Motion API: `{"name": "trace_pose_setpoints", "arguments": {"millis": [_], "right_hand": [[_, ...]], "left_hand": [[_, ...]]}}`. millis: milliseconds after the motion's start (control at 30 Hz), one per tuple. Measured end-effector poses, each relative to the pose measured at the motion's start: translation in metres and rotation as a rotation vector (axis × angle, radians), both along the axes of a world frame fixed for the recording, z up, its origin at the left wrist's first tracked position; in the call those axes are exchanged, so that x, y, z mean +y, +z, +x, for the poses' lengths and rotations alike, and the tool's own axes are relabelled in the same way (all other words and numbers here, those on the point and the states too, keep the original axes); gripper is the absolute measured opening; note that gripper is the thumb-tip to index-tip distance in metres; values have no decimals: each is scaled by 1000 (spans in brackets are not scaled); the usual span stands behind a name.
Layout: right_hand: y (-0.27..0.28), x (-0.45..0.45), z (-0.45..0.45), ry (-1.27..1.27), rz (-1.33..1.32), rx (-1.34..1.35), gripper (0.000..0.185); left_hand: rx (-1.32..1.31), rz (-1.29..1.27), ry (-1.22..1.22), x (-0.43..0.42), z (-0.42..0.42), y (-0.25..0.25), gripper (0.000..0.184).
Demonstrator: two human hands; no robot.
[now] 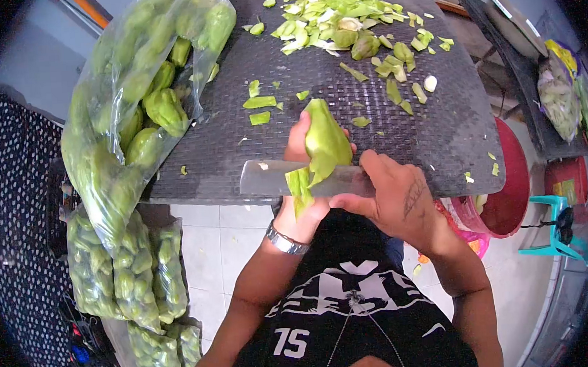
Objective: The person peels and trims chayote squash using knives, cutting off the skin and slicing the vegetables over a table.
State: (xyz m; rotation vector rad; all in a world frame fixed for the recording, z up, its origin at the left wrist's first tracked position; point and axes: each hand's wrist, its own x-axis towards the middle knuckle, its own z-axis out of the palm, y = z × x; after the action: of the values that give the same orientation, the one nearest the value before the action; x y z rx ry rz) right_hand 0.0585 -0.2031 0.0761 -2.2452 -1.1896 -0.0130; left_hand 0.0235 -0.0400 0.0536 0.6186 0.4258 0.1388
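In the head view, my left hand is wrapped round a pale green chayote from beneath and behind, near the table's front edge. My right hand grips a wide-bladed knife, whose blade points left and lies across the lower end of the chayote. A strip of green peel hangs over the blade. The knife's handle is hidden inside my right hand. Loose bits of peel lie on the dark woven table beyond my hands.
A peel heap covers the table's far side. An open plastic bag of chayotes rests at its left, with more filled bags below. At the right are a red tub, a turquoise stool and a dark shelf holding bagged greens.
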Motion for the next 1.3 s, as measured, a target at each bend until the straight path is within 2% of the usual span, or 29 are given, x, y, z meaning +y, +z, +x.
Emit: {"name": "trace_pose_setpoints", "arguments": {"millis": [100,167,267,433,467,533,567,733,767,833,900,967,1133,1300], "right_hand": [[-1,0,1,-7,-9,-30,61],[-1,0,2,-7,-12,-40,61],[-4,1,4,3,3,-39,62],[-7,4,5,-8,71,-60,57],[-9,3,13,-36,56,15,56],[-13,-2,45,-90,28,164,57],[-12,-4,61,-107,34,360,58],[16,-1,90,-307,118,1358,70],[19,-1,89,-293,142,1450,59],[-17,3,74,70,325,704,58],[-25,1,48,176,260,299,54],[1,1,20,58,-12,237,49],[-1,1,16,37,-46,184,47],[-5,1,21,52,-5,114,52]], "left_hand": [[-24,73,29,-6,-3,6,54],[15,-67,-35,3,5,-6,55],[-24,42,-8,-2,-1,1,54],[-17,-60,5,2,2,-6,50],[-32,-56,19,1,-1,-7,49],[-29,22,-107,1,-11,0,51],[-25,59,-170,1,-16,3,52],[6,-50,-127,9,-1,-5,51],[-1,-50,-130,11,2,-8,50],[-26,-22,-113,16,5,-14,48],[-50,28,-76,16,4,-24,48],[-60,9,-34,11,2,-24,49],[-85,-38,-46,9,0,-17,48],[-106,31,6,7,-4,-9,48]]}}
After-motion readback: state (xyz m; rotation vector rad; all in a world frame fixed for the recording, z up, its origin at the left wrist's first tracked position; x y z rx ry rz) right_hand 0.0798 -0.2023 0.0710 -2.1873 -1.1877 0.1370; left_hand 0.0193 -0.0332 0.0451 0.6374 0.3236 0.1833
